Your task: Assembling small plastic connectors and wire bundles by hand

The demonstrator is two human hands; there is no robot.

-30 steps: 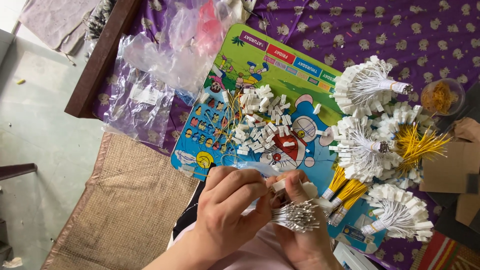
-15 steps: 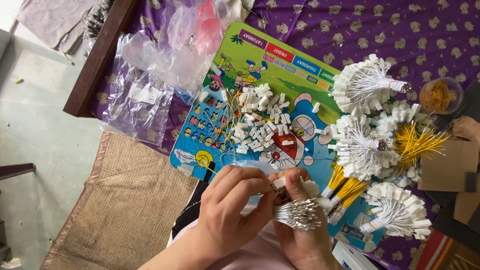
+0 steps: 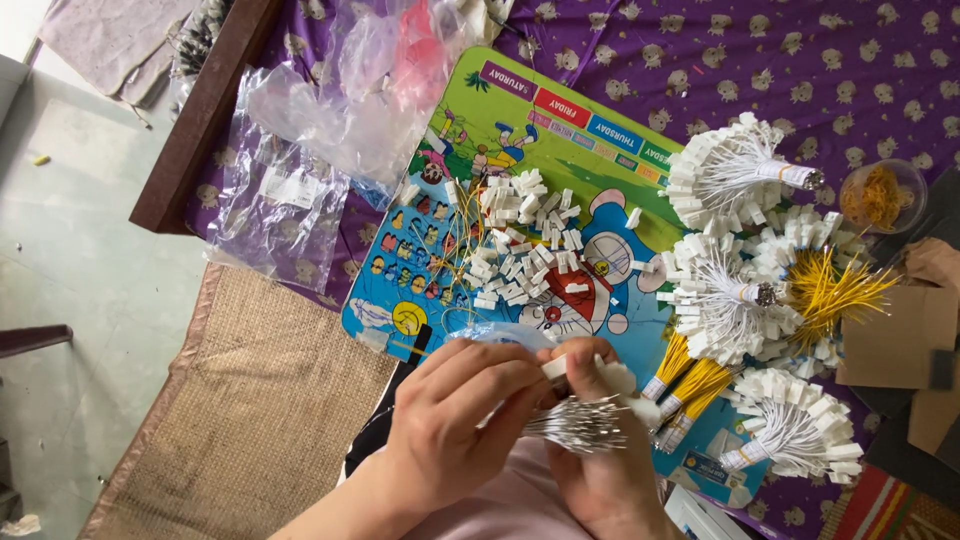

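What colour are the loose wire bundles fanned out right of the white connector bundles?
Yellow wire bundle, clearest in the head view, beside the white connector bundles.

Clear plastic bags [image 3: 300, 150] with white label [image 3: 285, 187] upper left; brown cardboard box [image 3: 905, 335] at right edge

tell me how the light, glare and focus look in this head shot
Head view: soft, even daylight with faint shadows; the clear plastic bags catch whitish glare; the pale floor is bright but not blown out; the loose white connectors look sharp, while the left hand and right hand are slightly soft.
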